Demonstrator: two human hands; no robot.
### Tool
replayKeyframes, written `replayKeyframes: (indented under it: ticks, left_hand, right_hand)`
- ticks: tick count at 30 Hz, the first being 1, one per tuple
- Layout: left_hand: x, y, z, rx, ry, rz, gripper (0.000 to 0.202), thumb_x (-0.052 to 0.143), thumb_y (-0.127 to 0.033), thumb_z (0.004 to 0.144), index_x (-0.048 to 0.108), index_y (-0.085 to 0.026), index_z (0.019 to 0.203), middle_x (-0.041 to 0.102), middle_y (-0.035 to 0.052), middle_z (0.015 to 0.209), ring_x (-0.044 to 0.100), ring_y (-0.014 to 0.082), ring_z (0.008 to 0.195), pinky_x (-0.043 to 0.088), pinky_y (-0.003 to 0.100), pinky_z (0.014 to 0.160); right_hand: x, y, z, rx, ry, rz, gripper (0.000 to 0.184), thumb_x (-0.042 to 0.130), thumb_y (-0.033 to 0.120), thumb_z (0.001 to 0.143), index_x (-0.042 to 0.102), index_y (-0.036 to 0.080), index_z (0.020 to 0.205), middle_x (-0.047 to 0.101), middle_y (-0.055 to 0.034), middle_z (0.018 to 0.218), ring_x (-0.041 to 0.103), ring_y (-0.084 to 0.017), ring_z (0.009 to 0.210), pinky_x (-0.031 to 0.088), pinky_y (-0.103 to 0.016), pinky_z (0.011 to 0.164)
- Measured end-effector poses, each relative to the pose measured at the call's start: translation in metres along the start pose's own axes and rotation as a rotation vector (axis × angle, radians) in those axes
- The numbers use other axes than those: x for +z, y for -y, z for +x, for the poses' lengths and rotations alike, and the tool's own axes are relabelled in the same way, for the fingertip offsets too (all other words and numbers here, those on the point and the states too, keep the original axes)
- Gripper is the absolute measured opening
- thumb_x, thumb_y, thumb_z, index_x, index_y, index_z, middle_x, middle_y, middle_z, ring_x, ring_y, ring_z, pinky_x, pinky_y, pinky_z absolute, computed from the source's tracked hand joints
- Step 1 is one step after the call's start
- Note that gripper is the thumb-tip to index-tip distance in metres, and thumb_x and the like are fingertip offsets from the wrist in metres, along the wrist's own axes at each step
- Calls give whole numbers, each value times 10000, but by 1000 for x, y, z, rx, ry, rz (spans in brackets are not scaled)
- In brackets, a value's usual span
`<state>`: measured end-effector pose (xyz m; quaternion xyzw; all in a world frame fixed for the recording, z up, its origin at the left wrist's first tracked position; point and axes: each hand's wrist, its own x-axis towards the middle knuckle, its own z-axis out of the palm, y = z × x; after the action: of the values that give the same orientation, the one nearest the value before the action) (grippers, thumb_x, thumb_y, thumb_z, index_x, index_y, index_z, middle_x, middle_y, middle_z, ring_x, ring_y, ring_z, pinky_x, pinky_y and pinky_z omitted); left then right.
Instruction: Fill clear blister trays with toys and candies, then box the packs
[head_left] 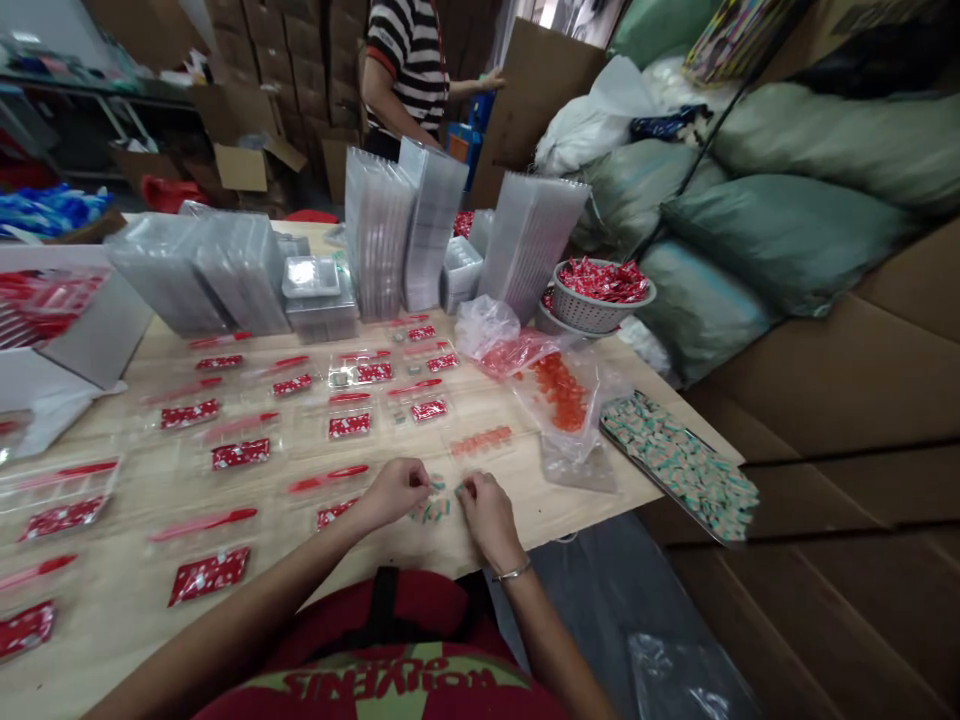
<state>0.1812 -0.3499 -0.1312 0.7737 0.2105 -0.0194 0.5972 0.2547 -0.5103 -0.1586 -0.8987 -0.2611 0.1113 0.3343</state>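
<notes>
My left hand [395, 490] and my right hand [485, 505] rest close together at the near edge of a wooden table [120, 590]. Both have curled, pinching fingers over a small cluster of green-and-white pieces [433, 508] lying between them. The left fingers pinch one of these small pieces; what the right fingers grip is too small to make out. Clear plastic trays [351, 415] holding red packets and red pens lie in rows in front of my hands. A row of orange pieces [481, 441] lies just beyond.
Tall stacks of clear trays [431, 220] stand at the back. A white basket [598, 300] of red packets, a bag of orange pieces [559, 390] and a tray of green-white pieces [679, 465] sit right. A person in a striped shirt [409, 60] stands behind. Sacks and cardboard crowd the right.
</notes>
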Motion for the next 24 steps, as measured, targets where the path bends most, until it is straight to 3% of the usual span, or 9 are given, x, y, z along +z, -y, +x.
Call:
replayKeyframes:
  ticks: [3,7,11,15,19,24]
  left_hand:
    - [-2,0,-1,-33,13,-134,69,600,-195,572,545,-156,586,546,-44,516,484,84,490,346,200,499]
    - [-9,7,-2,-73,-16,-203,101,615,-221,571,560,-149,615,556,-38,523,477,87,487,359,204,492]
    - [-13,13,2,-23,-74,-98,46,569,-165,562,554,-151,603,547,-42,528,466,87,498,347,200,491]
    - [-11,17,5,17,-13,63,56,532,-126,561,557,-153,604,535,-52,517,462,87,494,314,193,480]
    - [-11,17,6,21,-26,137,67,517,-114,572,555,-154,610,539,-51,519,473,92,498,297,193,477]
    - [-12,18,8,7,-54,171,64,521,-118,588,573,-151,607,548,-45,519,479,95,500,303,193,486]
  right_hand:
    - [-8,0,2,-94,52,-119,67,503,145,789,549,183,819,550,-55,893,537,-173,794,408,-277,724]
    - [-12,-7,11,-170,180,43,89,492,108,785,530,174,831,552,-13,795,523,-157,755,401,-260,703]
    - [-10,4,28,-269,305,211,167,512,85,787,566,165,923,585,-2,823,539,-134,776,405,-237,724]
    - [-8,21,43,-422,407,33,182,515,13,758,598,160,828,576,-7,808,523,-140,804,380,-240,737]
    - [-10,19,45,-436,387,-27,157,532,16,755,577,162,789,539,-6,837,507,-130,766,368,-236,704]
    - [-19,6,43,-352,381,146,105,528,61,785,535,165,794,534,14,775,504,-124,749,368,-220,685]
